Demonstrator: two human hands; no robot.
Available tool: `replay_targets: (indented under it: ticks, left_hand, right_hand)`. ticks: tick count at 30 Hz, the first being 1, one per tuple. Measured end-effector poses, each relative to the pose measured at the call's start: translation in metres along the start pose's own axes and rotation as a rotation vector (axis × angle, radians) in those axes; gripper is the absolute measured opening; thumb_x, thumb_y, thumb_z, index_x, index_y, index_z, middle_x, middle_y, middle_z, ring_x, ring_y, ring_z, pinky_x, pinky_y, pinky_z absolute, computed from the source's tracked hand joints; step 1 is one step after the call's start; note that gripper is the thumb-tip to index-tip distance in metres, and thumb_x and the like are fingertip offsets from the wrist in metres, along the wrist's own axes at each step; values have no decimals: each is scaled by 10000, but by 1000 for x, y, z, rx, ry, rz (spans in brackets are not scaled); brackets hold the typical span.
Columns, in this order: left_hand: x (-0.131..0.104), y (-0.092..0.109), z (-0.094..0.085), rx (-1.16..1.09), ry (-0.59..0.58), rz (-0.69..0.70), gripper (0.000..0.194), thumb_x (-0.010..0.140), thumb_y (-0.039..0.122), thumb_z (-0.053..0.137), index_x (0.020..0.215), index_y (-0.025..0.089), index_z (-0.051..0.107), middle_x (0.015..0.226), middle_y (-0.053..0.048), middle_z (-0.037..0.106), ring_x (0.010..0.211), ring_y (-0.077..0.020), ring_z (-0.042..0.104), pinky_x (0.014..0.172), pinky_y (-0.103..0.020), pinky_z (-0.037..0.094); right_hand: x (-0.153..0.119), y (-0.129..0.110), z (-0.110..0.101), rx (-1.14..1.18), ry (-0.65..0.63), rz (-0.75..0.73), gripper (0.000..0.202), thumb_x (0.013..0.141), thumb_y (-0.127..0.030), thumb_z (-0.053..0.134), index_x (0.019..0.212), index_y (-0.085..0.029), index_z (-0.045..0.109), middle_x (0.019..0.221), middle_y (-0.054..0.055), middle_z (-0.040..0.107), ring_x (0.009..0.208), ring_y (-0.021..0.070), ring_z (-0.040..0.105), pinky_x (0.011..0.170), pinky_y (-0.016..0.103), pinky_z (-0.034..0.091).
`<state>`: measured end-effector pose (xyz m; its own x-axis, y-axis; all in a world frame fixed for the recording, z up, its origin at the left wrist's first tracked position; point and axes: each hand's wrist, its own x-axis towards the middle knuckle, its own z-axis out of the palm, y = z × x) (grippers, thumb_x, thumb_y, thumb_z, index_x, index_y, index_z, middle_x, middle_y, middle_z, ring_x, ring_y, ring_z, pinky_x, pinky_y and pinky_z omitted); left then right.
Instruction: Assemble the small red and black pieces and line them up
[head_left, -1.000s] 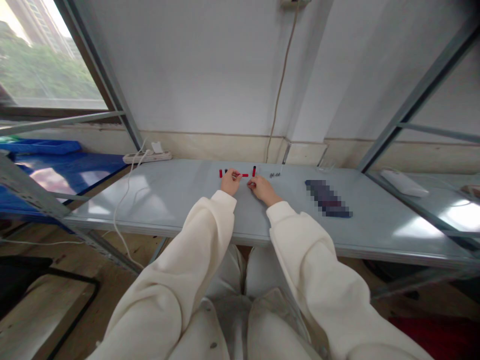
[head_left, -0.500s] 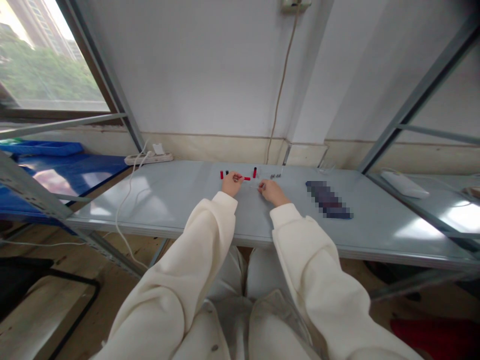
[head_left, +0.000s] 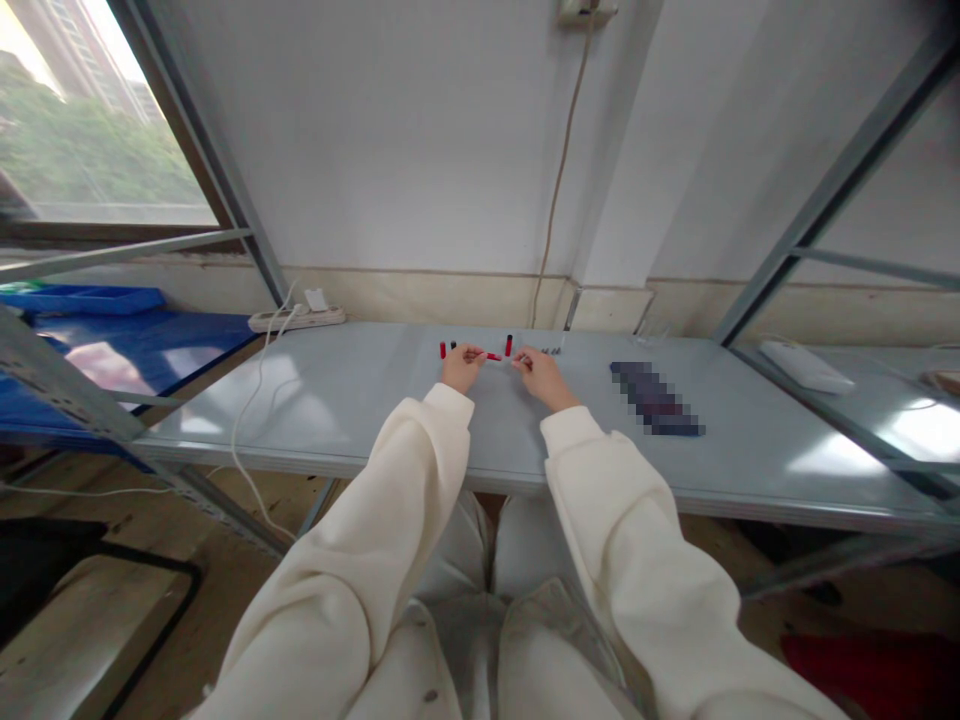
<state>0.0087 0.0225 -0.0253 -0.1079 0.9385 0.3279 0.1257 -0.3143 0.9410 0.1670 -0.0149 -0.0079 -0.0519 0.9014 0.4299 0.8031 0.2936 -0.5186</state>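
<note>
My left hand [head_left: 463,369] is closed in a pinch on a small red tube [head_left: 491,356], which lies sideways and points at my other hand. Close to its right end, my right hand [head_left: 545,377] also pinches; what is in those fingers is too small to make out. Just beyond my left hand stand a short red cylinder [head_left: 442,350] and a small dark piece [head_left: 453,345], partly hidden. Between and behind both hands a red cylinder with a black top [head_left: 509,346] stands upright. Several small dark parts [head_left: 555,351] lie behind my right hand.
The grey tabletop [head_left: 360,400] meets a wall. A dark blue pixelated object [head_left: 660,400] lies right of my hands. On the left, a white power strip [head_left: 296,319] trails a cable [head_left: 259,380] over the table edge. Metal posts [head_left: 787,190] frame the sides.
My right hand has moved slightly away from me, its fingertips now nearly level with the red tube's end. My left hand keeps hold of the tube, almost in place.
</note>
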Motion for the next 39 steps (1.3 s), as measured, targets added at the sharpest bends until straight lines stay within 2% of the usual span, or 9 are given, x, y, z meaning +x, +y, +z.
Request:
replay_targets:
  ticks: [4, 11, 24, 32, 36, 39]
  left_hand:
    - [0, 4, -2, -89, 43, -35, 73, 614, 107, 609, 599, 135, 543, 558, -7, 566, 545, -95, 522, 619, -257, 432]
    - [-4, 13, -3, -168, 16, -59, 76, 609, 86, 607, 602, 129, 545, 535, -3, 562, 512, -87, 513, 598, -251, 431]
    - [-2, 11, -3, -95, 42, -17, 57, 631, 86, 584, 634, 130, 547, 589, -21, 570, 573, -109, 529, 641, -270, 423]
    - [-2, 6, -2, -110, -79, 43, 80, 614, 162, 629, 650, 132, 564, 595, -17, 579, 560, -93, 515, 593, -238, 418]
    - [-4, 5, -3, -62, -184, 50, 122, 604, 210, 647, 669, 130, 581, 586, -9, 582, 514, -76, 490, 551, -222, 408]
    - [-5, 4, -3, -46, -201, 37, 134, 598, 210, 651, 677, 130, 579, 575, -1, 578, 486, -65, 476, 525, -211, 401]
  right_hand:
    - [0, 0, -2, -16, 28, 17, 102, 741, -145, 488, 786, -158, 578, 634, 17, 568, 592, 116, 484, 618, 222, 351]
    - [1, 1, -1, -6, 74, -8, 106, 743, -161, 480, 796, -165, 573, 671, 26, 578, 622, 122, 495, 629, 226, 356]
    - [3, 2, -1, 55, 93, -35, 108, 729, -175, 463, 776, -159, 559, 647, 17, 551, 578, 116, 457, 604, 226, 347]
    - [1, 0, -2, 62, 79, -112, 118, 723, -178, 460, 779, -155, 562, 666, 25, 548, 611, 124, 469, 628, 240, 356]
    - [1, 1, 4, 78, 34, -170, 166, 735, -178, 449, 855, -145, 559, 675, 25, 547, 610, 120, 466, 630, 241, 365]
    - [-1, -1, 7, 62, -7, -176, 221, 734, -181, 464, 937, -137, 539, 677, 22, 549, 598, 116, 468, 625, 238, 370]
